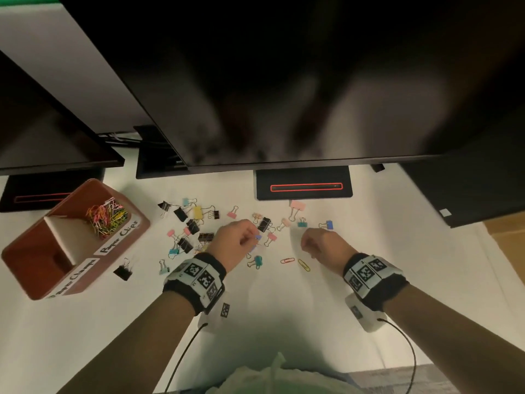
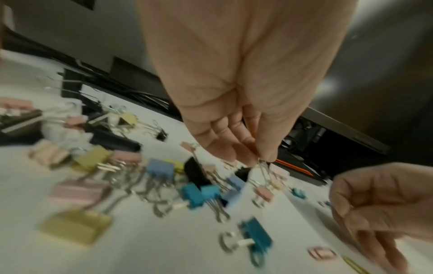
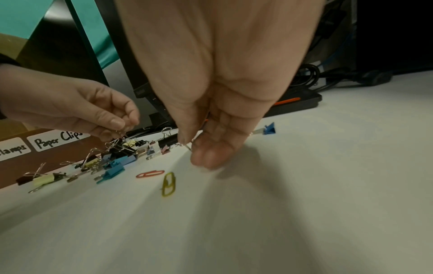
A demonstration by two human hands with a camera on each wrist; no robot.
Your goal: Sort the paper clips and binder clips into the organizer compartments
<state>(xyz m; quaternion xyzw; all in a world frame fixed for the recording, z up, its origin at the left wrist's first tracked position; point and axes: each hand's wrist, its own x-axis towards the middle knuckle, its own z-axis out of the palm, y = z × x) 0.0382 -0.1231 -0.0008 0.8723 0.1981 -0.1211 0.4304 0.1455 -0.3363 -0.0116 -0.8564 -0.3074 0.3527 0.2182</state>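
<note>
Head view: left hand (image 1: 237, 242) pinches a binder clip's wire handles (image 2: 264, 167) right of the organizer (image 1: 34, 251); right hand (image 1: 321, 242) pinches something thin, unidentifiable. Judged mid-pickup; next, carry it to the clamps compartment (image 1: 54, 258).
</note>
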